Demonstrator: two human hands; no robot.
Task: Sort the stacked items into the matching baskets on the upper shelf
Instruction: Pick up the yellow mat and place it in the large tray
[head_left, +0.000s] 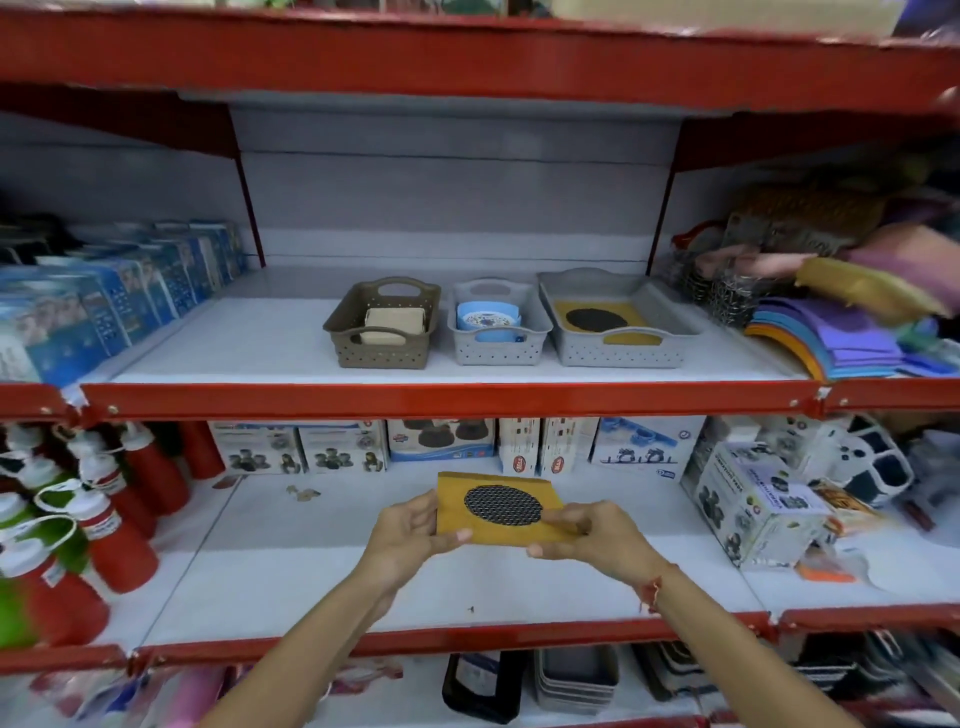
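On the upper shelf (249, 358), three baskets stand in a row near the middle, close to one another. Farthest left is the brown basket (382, 323), perforated and with cut-out handles; a pale tan rectangular pad (390, 325) lies inside it. Just to its right sits the small grey basket (497, 322), which holds a round blue-and-white item (487, 318) whose print is too blurred to read. Right of that is the wide grey tray (618, 322), shallower and longer than the other two; in it lies a yellow card with a black mesh disc (597, 318), flat on the bottom.

On the lower shelf (291, 582), below the baskets, both hands hold a second yellow packet (498, 509) of the same kind, with a round black mesh circle in its middle. The packet is held above the shelf surface, roughly level, and sits beneath the gap between the small grey basket and the wide tray. The left hand (410, 530) pinches the packet's left edge, thumb on top and fingers curled under it. The right hand (592, 530) pinches the right edge the same way, thumb on the card's top face beside the mesh circle. A red thread (652, 590) is tied around the right wrist.
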